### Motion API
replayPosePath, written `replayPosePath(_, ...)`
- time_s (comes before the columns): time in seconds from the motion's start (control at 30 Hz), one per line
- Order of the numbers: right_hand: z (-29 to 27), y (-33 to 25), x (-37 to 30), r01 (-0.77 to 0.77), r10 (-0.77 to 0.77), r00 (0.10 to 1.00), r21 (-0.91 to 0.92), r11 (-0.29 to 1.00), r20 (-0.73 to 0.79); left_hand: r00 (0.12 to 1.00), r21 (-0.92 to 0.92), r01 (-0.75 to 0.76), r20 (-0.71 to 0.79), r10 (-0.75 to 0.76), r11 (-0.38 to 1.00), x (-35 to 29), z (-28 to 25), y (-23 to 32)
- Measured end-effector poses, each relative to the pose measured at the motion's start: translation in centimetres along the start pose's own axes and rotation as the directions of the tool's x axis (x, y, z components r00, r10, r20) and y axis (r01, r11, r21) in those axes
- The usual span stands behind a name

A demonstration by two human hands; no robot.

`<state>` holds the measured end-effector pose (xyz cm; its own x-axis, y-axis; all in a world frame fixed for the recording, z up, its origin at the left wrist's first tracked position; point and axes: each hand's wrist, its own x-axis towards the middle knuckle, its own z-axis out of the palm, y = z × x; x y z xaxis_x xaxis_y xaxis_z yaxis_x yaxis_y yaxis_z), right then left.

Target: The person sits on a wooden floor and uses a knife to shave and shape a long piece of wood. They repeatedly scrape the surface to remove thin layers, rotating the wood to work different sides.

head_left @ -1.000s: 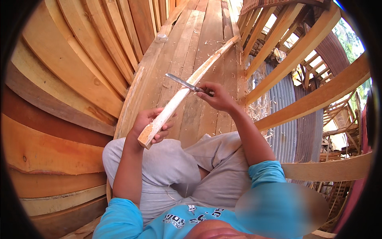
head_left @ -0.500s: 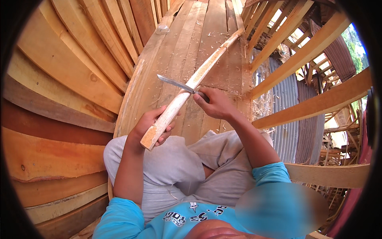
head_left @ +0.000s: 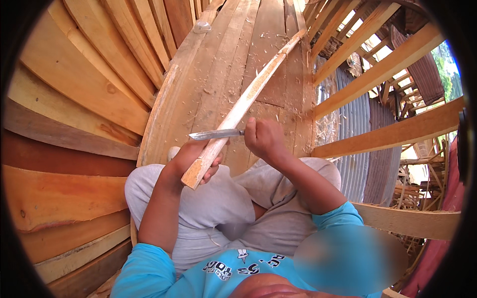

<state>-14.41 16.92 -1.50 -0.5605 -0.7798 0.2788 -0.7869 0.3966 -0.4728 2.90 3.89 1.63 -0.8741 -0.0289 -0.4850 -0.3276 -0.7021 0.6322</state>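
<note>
A long, pale wooden pole (head_left: 243,105) slants from above my lap away to the far right, its far end reaching the plank floor near the railing. Close to its squared near end, my left hand (head_left: 196,160) is wrapped around it from the left and below. My right hand (head_left: 265,139) is a closed fist around the handle of a knife (head_left: 214,134). The handle is mostly hidden in the fist. The blade lies across the top of the pole and points left, just beyond my left hand.
Wood shavings are scattered over the plank floor (head_left: 218,79). A plank wall (head_left: 74,114) rises on the left; slatted wooden rails (head_left: 387,131) stand on the right, with corrugated metal sheets (head_left: 353,144) beyond. A small clear object (head_left: 202,27) lies at the far left.
My right hand has drawn the knife along the pole toward me, nearer to my left hand. The blade now lies more level across the wood. My left hand keeps its hold.
</note>
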Motion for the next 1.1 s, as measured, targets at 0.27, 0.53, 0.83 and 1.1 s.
replayPosePath(0.27,0.5,1.8,1.3,0.058,-0.06,0.993,-0.017,0.998,-0.103,0.992,-0.14,-0.017,0.121,0.034,0.99,1.2,-0.2,-0.1)
replayPosePath(0.53,1.4,3.6,3.6,-0.036,0.034,0.99,-0.016,0.999,-0.14,0.989,-0.26,0.049,0.15,-0.01,0.964,1.5,-1.1,-0.1)
replayPosePath(0.83,-2.6,18.7,8.6,-0.56,0.559,0.829,-0.063,0.826,-0.036,0.992,-0.155,0.063,0.122,-0.044,0.986,0.8,0.4,-1.8)
replayPosePath(1.1,-1.1,2.4,4.9,-0.224,0.212,0.956,0.036,0.974,0.204,0.973,-0.376,0.04,0.227,0.05,0.926,0.3,-1.6,0.4)
